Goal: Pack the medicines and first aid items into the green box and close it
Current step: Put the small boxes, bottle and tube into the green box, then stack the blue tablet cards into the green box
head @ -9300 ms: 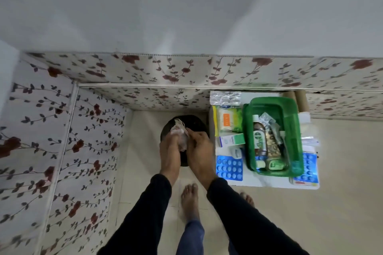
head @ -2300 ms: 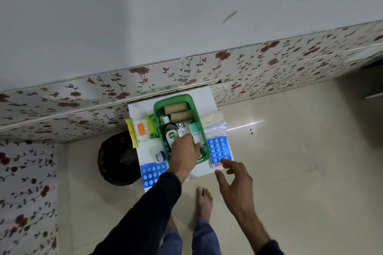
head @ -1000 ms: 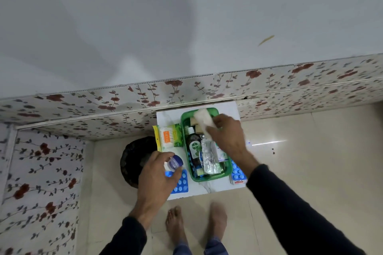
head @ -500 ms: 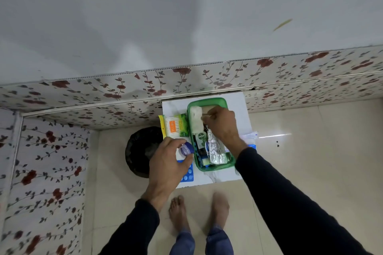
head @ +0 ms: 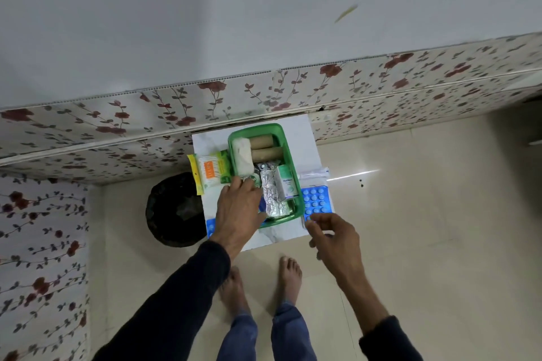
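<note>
The green box (head: 291, 161) stands open on a small white table (head: 303, 138). Inside lie a white gauze roll (head: 243, 157), two brown rolls (head: 265, 147), a foil strip (head: 273, 195) and a small white-green carton (head: 286, 182). My left hand (head: 239, 209) reaches palm down into the box's near left corner, covering a bottle, and a bit of the blue-capped jar (head: 262, 204) shows by its thumb. My right hand (head: 334, 239) hovers empty with fingers spread, its fingertips just short of a blue blister pack (head: 316, 202) right of the box.
A yellow-green cotton bud packet (head: 209, 170) lies left of the box, and a clear packet (head: 313, 173) lies right of it. Another blue blister pack (head: 210, 227) peeks out beside my left wrist. A black bin (head: 176, 208) stands on the floor left of the table. Floral panels line the walls, and my bare feet are below.
My right hand has left the gauze roll in the box and drawn back to the near right by the blister pack. My left hand has carried the jar over into the box.
</note>
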